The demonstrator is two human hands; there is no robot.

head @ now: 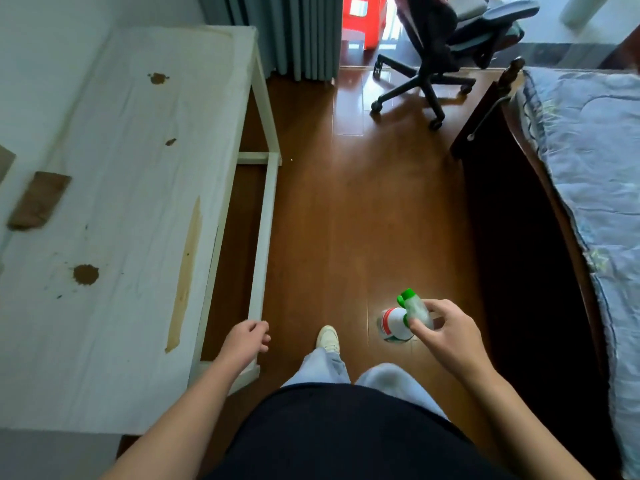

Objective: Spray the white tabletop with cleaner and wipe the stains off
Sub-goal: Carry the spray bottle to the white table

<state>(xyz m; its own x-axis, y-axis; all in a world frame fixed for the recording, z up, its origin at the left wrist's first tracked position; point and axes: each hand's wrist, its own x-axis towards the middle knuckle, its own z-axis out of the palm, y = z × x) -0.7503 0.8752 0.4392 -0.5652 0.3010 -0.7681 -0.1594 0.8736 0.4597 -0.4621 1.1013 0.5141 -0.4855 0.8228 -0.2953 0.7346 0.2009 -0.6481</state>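
Note:
The white tabletop runs along the left and carries brown stains: a round one near me, a small one further off and a third at the far end. A long yellowish streak lies by its right edge. My right hand holds a white spray bottle by its green-topped head, above the floor to the right of my legs. My left hand hangs loosely curled beside the table's near right corner, with nothing in it.
A brown cloth-like piece lies at the tabletop's left edge. A black office chair stands at the back, with a red stool behind it. A bed with a dark wooden frame fills the right side. Wooden floor lies between.

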